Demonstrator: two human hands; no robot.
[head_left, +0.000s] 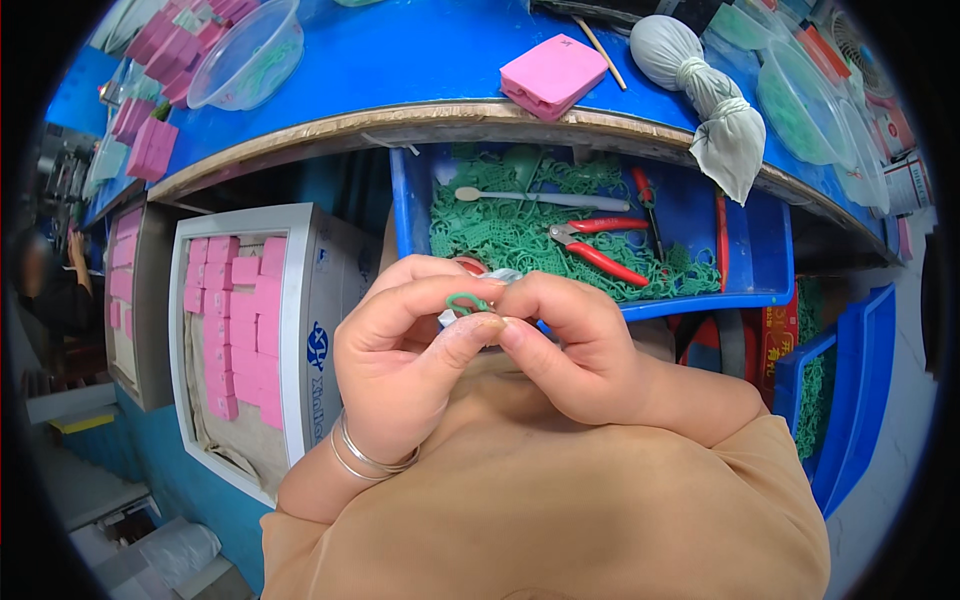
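Close in front of my chest, my left hand [395, 345] and my right hand [585, 345] meet at the fingertips. Between thumb and forefinger, the left pinches a small green loop-shaped piece [463, 300]. The right thumb and forefinger are pressed together against the same spot; how much of the piece they grip is hidden. Something whitish behind the fingers is mostly covered. Just beyond the hands, a blue drawer [782, 265] holds many green lattice-like pieces [480, 235]. On top of them lie red-handled nippers [605, 262], a white-handled toothbrush [545, 199] and another red-handled tool [645, 190].
The blue bench [400, 50] carries a pink block [553, 75], a wooden stick [600, 52], a tied white cloth bag [690, 75] and clear bowls [250, 70]. A grey-framed case [310, 290] of pink blocks stands left. Right sits a blue crate [850, 400]. A person [60, 290] is far left.
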